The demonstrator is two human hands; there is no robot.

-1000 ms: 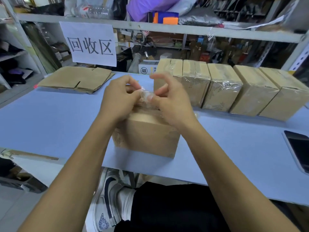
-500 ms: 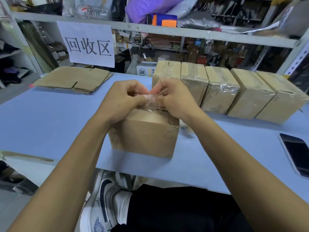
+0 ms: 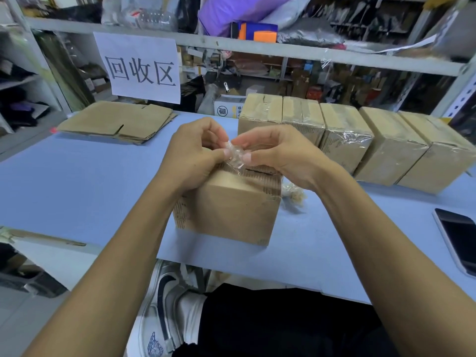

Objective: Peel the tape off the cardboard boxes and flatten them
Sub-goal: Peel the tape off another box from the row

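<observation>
Head | both hands (image 3: 233, 154) pinch tape (image 3: 235, 156) above box (image 3: 231, 204) top edge

Even, fairly bright indoor light falls from above on the pale blue tabletop (image 3: 77, 181), leaving only soft, short shadows along the near base of the brown cardboard box (image 3: 229, 210) standing on it. White glare flecks the clear wrap of the taped cardboard boxes (image 3: 345, 140) behind it. Wide-angle bending curves the grey metal shelf rail (image 3: 283, 51) beyond them; the clutter past that rail looks dim and soft.
</observation>
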